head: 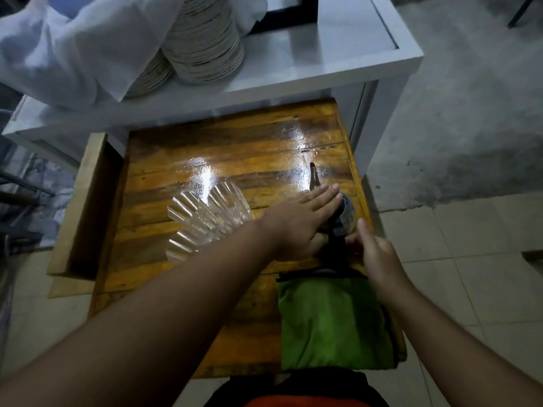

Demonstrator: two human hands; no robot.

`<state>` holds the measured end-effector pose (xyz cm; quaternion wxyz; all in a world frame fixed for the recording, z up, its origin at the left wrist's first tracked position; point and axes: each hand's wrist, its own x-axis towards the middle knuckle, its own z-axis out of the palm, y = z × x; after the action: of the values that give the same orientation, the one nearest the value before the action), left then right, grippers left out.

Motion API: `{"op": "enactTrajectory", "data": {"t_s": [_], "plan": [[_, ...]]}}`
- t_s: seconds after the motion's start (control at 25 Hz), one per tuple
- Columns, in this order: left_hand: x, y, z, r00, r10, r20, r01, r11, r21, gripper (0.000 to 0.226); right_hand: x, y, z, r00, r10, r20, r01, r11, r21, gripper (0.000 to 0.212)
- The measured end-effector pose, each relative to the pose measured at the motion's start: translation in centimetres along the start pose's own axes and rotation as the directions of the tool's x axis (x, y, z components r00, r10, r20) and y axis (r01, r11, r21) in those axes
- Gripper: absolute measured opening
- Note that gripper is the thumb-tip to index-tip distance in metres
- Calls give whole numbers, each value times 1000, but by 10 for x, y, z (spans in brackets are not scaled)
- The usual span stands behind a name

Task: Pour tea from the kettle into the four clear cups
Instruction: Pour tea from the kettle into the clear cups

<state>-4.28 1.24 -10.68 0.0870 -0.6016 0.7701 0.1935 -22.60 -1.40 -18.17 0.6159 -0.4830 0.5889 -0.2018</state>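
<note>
Both forearms reach out from just below the camera, over a green cloth lying on the near right part of the wooden surface. Past the cloth stands the kettle, a small metal one near the right edge, its thin spout pointing away from the person. The left hand lies flat across the lid with fingers spread and straight, not closed round anything. The right hand hovers just beside the dark handle, fingers loose and parted, index finger raised; it grips nothing yet.

To the left of the kettle stand the ribbed clear cups, bunched together and touching. Three show plainly; a fourth may be hidden behind the left arm, I cannot tell. They look empty.

My reading is that pouring has not begun: this is the taking-up of the kettle. Next the right hand needs to close on the handle, the left steadying the lid, then lift and bring the spout over the nearest cup.

No brand, label or writing is visible anywhere.
</note>
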Motion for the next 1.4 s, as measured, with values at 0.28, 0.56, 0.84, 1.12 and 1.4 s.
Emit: {"op": "enactTrajectory", "data": {"t_s": [0.28,0.56,0.84,1.12,1.4], "plan": [[1,6,7,999,-41,-28,40,998,-40,79,21,15,-7,898,5,441,-35,998,60,83],[5,10,9,997,-71,-27,67,991,-119,82,30,8,2,802,-108,588,-44,970,237,51],[8,8,9,994,-104,-14,100,984,-148,80,25,20,18,828,-213,519,26,939,342,64],[4,5,4,993,-114,-26,109,984,-141,76,6,13,37,883,-299,362,136,901,411,37],[-32,-1,-12,991,-10,-132,-10,989,-150,81,-35,-15,32,881,-321,348,221,929,297,54]]}}
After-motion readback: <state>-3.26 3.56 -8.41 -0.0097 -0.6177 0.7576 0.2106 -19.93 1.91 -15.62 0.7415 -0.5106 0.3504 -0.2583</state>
